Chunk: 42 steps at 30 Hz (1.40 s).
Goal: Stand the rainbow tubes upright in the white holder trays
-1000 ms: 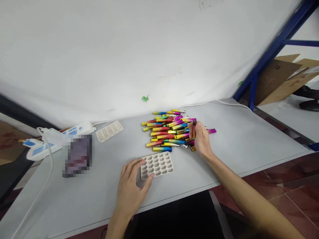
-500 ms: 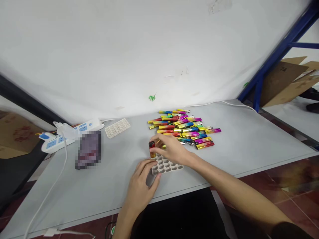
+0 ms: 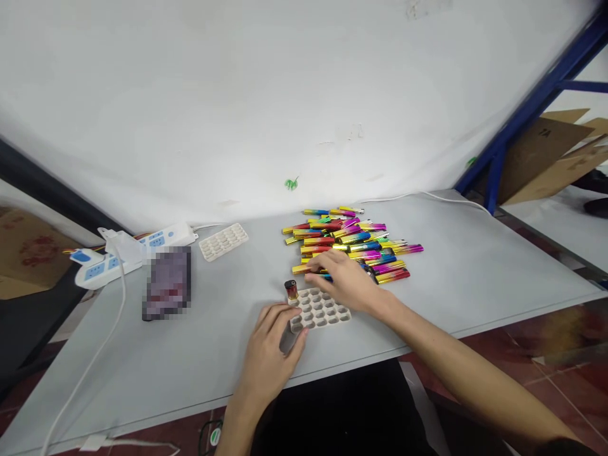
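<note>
A pale moulded tray (image 3: 320, 313) with rows of oval holes lies near the table's front edge. My left hand (image 3: 270, 345) grips its left side, fingers on top and thumb at the near edge. One red lighter (image 3: 291, 290) with a black top stands upright in the tray's far left corner hole. Beyond the tray spreads a loose pile of shiny multicoloured lighters (image 3: 361, 237). At the pile's near left edge, my right hand (image 3: 344, 278) has its thumb and fingers closed around a gold-ended lighter (image 3: 299, 270), whose other end is hidden under the hand.
A second pale tray (image 3: 223, 242) lies at the back left. Beside it are a white power strip (image 3: 164, 239) with cables and a blurred dark object (image 3: 167, 282). A white wall rises behind the table (image 3: 213, 361); a blue metal frame (image 3: 498, 158) stands at right.
The red lighter, held by my right hand before, now stands in the tray's corner hole. My right hand has let it go and moved right to the pile. My left hand stays on the tray.
</note>
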Available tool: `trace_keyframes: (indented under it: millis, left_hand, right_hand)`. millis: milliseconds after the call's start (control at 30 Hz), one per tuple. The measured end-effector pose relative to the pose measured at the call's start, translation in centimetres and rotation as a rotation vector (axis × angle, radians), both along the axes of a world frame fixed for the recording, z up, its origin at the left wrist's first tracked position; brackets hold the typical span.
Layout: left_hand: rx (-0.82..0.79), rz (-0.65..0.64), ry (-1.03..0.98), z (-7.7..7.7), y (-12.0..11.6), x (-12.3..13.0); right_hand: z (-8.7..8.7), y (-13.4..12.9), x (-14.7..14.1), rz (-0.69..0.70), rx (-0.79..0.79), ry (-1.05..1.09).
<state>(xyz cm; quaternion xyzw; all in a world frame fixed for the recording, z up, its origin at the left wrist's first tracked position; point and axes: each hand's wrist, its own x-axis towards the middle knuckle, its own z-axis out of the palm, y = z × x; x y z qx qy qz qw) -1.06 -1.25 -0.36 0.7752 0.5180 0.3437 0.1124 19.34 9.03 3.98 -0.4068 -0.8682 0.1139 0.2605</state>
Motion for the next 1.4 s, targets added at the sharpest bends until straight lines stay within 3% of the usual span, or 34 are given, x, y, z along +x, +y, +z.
trace_keyframes:
  millis: [133, 233, 333, 433, 600, 700, 867, 1067, 1267, 1400]
  left_hand:
    - [-0.001, 0.157, 0.002, -0.2, 0.0, -0.2]
    - [-0.022, 0.198, 0.027, -0.3, 0.1, -0.2]
    - [-0.039, 0.205, 0.053, -0.3, 0.2, -0.1]
    - [-0.064, 0.190, 0.085, -0.3, 0.4, 0.0]
    - [-0.088, 0.141, 0.164, -0.5, 0.4, 0.0]
    - [-0.088, 0.117, 0.208, -0.8, 0.5, -0.1]
    - [-0.054, 0.106, 0.267, -1.2, 0.6, -0.2]
    - [-0.046, 0.113, 0.283, -1.2, 0.7, -0.1]
    - [-0.047, 0.115, 0.296, -1.2, 0.7, -0.2]
    - [-0.046, 0.117, 0.290, -1.2, 0.6, -0.1]
  right_hand:
    - [-0.4, 0.3, 5.1, -0.279, 0.157, -0.150]
    - [-1.3, 0.3, 8.5, -0.286, 0.156, -0.222]
    - [-2.1, 0.3, 10.2, -0.238, 0.130, -0.130]
    - [-2.1, 0.6, 10.0, -0.236, 0.027, 0.161]
    - [-1.1, 1.7, 7.6, -0.234, -0.423, 0.854]
    - [-0.7, 2.7, 6.1, -0.184, -0.572, 1.066]
    - [-1.1, 3.5, 5.2, -0.168, -0.738, 1.138]
    - [-1.9, 3.1, 5.4, -0.243, -0.784, 1.092]
    - [-1.1, 2.5, 5.7, -0.180, -0.735, 1.140]
    - [-0.8, 2.2, 6.1, -0.133, -0.807, 1.225]
